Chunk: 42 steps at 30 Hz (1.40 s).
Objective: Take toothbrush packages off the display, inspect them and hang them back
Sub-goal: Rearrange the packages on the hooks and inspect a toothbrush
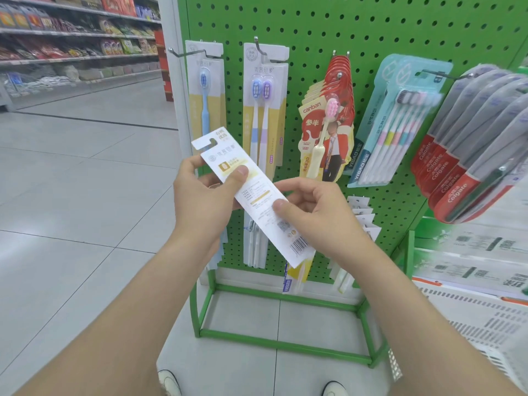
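A long white toothbrush package (257, 201) is held tilted in front of the green pegboard display (314, 21), its printed back with a barcode facing me. My left hand (205, 195) grips its upper part, thumb on the yellow label. My right hand (317, 212) pinches its middle from the right, thumb on the card. On the far-left hook (183, 52) hangs a package with one blue toothbrush (204, 90). Beside it hangs a two-brush package (264, 107).
Further right on the pegboard hang red Canban packs (328, 132), a teal multi-brush pack (400, 118) and Colgate packs (471, 150). More packages hang on the lower row. A white basket (471, 324) sits at the right. A grocery aisle with shelves (80, 47) opens to the left.
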Available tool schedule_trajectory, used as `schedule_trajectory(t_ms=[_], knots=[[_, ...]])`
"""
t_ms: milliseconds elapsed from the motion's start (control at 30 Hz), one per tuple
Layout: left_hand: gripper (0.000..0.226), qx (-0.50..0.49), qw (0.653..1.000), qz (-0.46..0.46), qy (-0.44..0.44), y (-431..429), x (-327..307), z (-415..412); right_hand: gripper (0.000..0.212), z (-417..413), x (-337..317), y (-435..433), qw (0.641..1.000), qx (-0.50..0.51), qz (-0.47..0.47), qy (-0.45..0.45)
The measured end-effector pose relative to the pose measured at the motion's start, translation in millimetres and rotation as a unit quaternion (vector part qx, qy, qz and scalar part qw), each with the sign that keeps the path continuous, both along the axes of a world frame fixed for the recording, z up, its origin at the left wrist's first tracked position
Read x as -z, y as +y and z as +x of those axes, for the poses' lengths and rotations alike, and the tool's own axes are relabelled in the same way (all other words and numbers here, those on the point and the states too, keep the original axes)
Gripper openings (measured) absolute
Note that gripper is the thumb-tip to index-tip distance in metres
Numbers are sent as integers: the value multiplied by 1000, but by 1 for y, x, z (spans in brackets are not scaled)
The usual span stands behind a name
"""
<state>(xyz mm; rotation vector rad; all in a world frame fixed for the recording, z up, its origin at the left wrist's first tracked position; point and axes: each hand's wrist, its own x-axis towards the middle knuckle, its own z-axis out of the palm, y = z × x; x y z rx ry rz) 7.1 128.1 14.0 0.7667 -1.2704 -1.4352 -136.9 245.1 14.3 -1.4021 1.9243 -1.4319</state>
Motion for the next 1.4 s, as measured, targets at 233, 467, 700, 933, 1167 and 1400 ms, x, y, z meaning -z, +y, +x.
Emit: schedule_trajectory(t_ms=[233,467,700,933,1167,1400], knots=[[42,-65,997,32,34,-5,1,0,76,9,5,2,991,-15,13,132],[63,20,998,42,37,-1,1,-1,65,3,5,1,997,-58,24,41],[43,-33,995,65,69,-10,4,-4,31,2,-6,3,977,-66,21,-200],[25,-48,996,49,52,-10,5,-4,30,6,-5,3,986,-82,11,-144],[48,-56,994,56,70,-2,-2,-4,48,10,10,4,973,-40,18,227],[54,4,997,73,-7,-9,5,-2,36,6,9,1,988,-107,83,76]])
